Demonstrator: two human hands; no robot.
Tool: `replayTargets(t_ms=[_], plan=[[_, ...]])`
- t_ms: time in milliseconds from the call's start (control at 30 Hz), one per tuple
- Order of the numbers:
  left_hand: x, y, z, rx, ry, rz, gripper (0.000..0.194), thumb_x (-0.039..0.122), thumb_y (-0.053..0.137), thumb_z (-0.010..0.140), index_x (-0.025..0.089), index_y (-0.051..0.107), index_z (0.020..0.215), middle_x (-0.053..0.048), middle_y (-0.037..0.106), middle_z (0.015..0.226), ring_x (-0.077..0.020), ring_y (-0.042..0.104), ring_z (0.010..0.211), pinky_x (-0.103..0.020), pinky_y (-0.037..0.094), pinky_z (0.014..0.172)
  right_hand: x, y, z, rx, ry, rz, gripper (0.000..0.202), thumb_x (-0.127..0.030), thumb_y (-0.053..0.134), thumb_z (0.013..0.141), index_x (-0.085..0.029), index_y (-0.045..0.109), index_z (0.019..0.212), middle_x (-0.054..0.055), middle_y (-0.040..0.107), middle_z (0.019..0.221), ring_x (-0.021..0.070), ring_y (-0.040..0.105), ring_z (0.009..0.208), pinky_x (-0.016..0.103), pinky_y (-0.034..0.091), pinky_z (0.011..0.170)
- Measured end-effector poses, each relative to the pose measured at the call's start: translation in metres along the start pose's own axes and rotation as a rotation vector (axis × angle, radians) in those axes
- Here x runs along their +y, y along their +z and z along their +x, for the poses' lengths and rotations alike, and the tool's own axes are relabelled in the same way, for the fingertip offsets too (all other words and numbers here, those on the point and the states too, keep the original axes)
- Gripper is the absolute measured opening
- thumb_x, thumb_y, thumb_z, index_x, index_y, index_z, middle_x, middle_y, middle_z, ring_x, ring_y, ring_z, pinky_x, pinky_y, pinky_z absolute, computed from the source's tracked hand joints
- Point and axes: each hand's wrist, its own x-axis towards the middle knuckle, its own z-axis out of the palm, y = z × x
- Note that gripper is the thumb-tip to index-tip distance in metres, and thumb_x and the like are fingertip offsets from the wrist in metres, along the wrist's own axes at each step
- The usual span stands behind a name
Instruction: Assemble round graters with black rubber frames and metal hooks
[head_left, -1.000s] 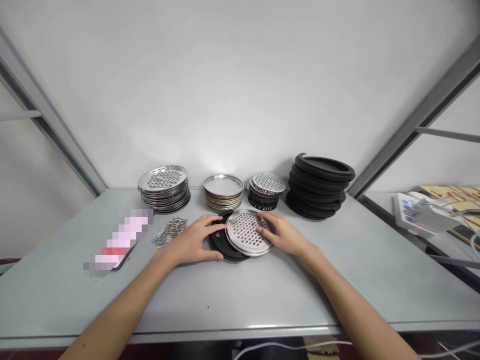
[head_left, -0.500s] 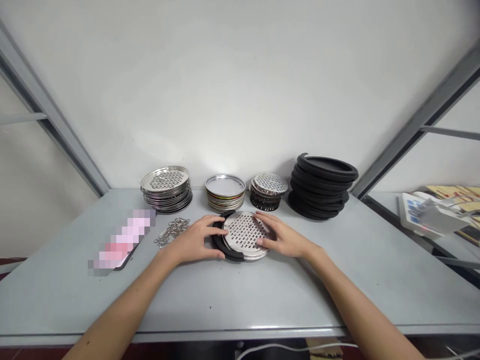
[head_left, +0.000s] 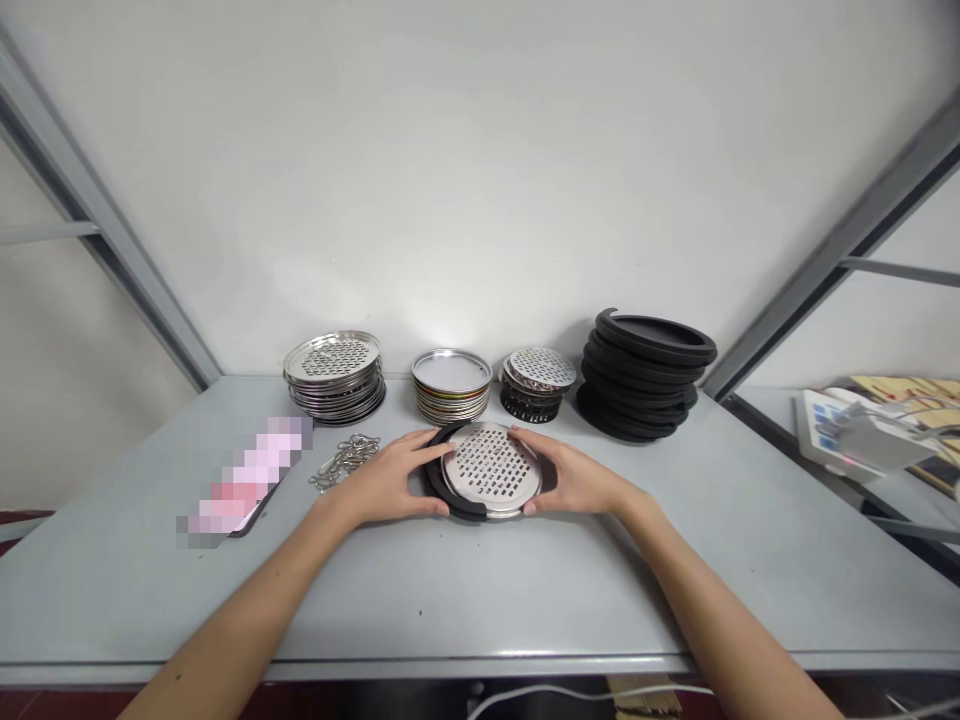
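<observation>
While both palms close in from the sides, the perforated metal disc (head_left: pixel 493 465) lies flat between them, on the gray table (head_left: pixel 420 590), shifted toward the right hand (head_left: pixel 585 480) over a black rimmed base (head_left: pixel 466 508). It's round, so no long axis shows; the black rim curves out on its left, with one end near the person.

The right hand grips the disc's right side, forefinger at the far edge and thumb at the near one. The left hand (head_left: pixel 382 485) holds the base's left side in a wide C, thumb against the near rim, a fingertip reaching the disc's edge.

Behind, left to right, stand rimmed perforated plates (head_left: pixel 330 358), shallow metal pans (head_left: pixel 450 370), smaller perforated discs (head_left: pixel 541 368) and black rimmed pieces (head_left: pixel 649 375), all stacked. What sits inside the lower pans I can't tell. Small metal clips (head_left: pixel 349 458) lie heaped beyond the left wrist.
</observation>
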Motion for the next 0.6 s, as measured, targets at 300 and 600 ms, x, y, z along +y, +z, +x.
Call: replayTargets(t_ms=[300,600], plan=[[0.004,0.0,0.001,0.071,-0.01,-0.097,0.111,0.058,0.078,0.061,0.029,0.018,0.15,-0.008,0.036,0.15,-0.0329,0.038,0.135,-0.046,0.033,0.11,-0.01,0.017,0.006,0.082,-0.041,-0.001,0.108,-0.058,0.08,0.053,-0.016,0.039,0.143,0.018,0.043,0.144,0.0354,0.044,0.13,0.05,0.034,0.109],[-0.005,-0.003,-0.001,0.061,0.022,-0.041,0.104,0.061,0.074,0.065,0.024,0.024,0.149,-0.011,0.033,0.152,-0.0317,0.033,0.137,-0.045,0.029,0.113,-0.007,0.016,0.009,0.082,-0.047,0.022,0.112,-0.06,0.081,0.049,-0.015,0.037,0.142,0.02,0.043,0.143,0.036,0.044,0.13,0.05,0.035,0.109]])
